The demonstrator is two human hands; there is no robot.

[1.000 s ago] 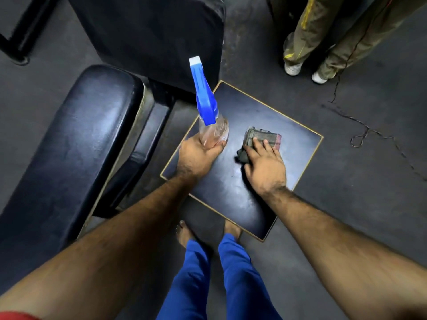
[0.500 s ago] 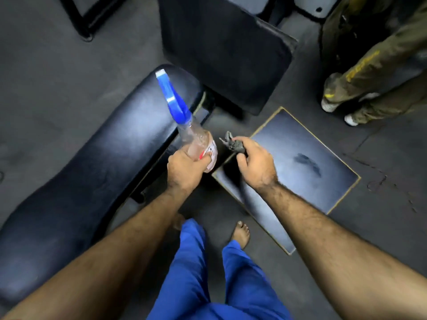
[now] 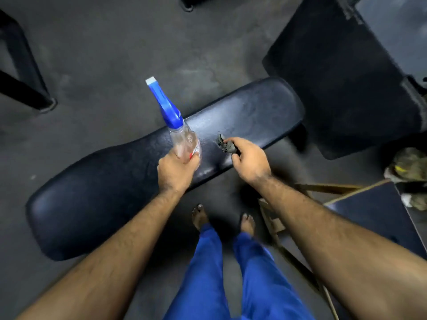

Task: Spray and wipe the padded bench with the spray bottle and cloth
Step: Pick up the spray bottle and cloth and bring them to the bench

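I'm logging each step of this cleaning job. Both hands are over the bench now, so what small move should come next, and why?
Probably tip the spray bottle down toward the padded bench and squeeze. The left hand grips its base with the nozzle pointing up and away, while the right hand pinches the cloth above the pad, not yet wiping.

No text can be read; the spray bottle (image 3: 184,142) label shows only a red blur.

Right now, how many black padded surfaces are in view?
3. The long padded bench runs across the middle under both hands; a larger black pad sits at the upper right; a gold-edged square pad lies at the lower right, partly cut off.
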